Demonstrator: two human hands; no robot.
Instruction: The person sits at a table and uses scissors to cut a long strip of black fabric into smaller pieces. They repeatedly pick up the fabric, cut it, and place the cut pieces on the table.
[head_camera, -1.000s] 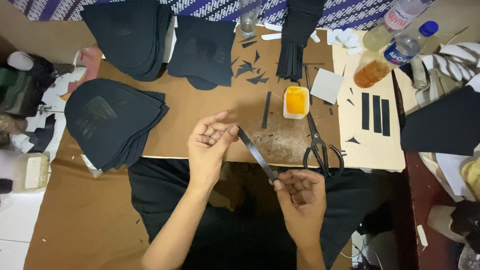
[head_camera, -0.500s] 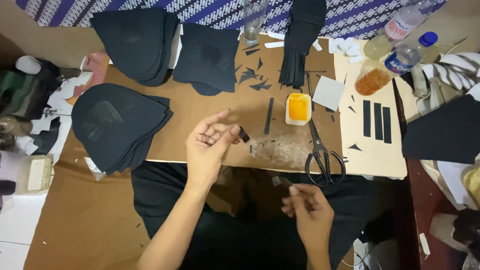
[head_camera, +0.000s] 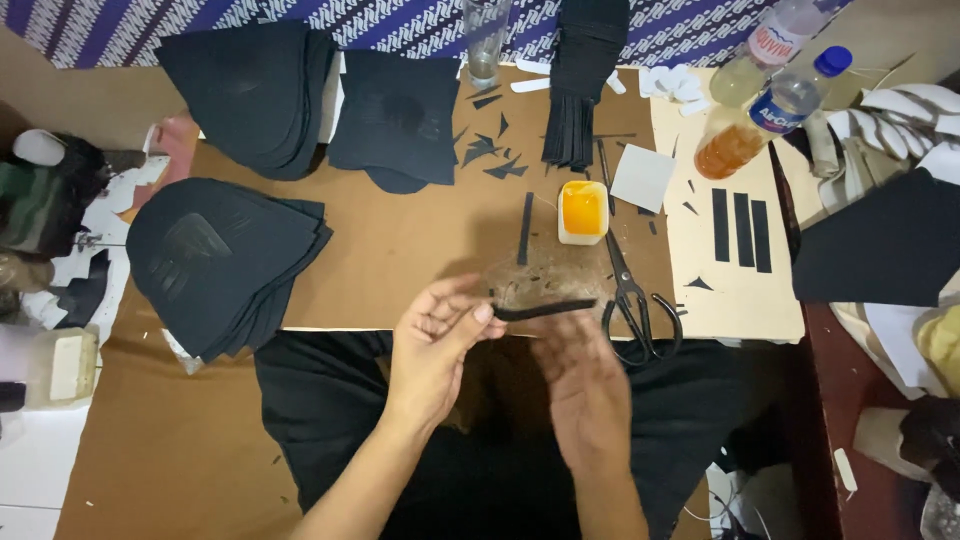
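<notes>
A person's left hand (head_camera: 435, 345) pinches one end of a thin black strip of material (head_camera: 545, 310), fingertips closed on it, just below the small square tub of orange-yellow glue (head_camera: 582, 212) that stands near the middle of the brown board counter (head_camera: 400, 250). The strip runs level, out to the side away from the pinch, over the counter's near edge. The right hand (head_camera: 585, 395) hangs blurred just beneath the strip, fingers loosely apart (whether it touches the strip cannot be told).

Just beside the tub, toward the pale sheet, lies a pair of black-handled scissors (head_camera: 632, 300), blades pointing up toward the tub. Another narrow black strip (head_camera: 525, 228) lies on the counter on the tub's other side. Above the tub hangs a bundle of black strips (head_camera: 580, 80), with small black offcuts (head_camera: 490, 150) scattered up and to the side. Three short black bars (head_camera: 740, 226) sit on the pale card sheet (head_camera: 720, 290) beyond the scissors. Well away from the tub, at the far side, rest three stacks of dark curved fabric panels (head_camera: 215, 260). Two clear plastic bottles (head_camera: 760, 110) lie at the corner past the card sheet.
</notes>
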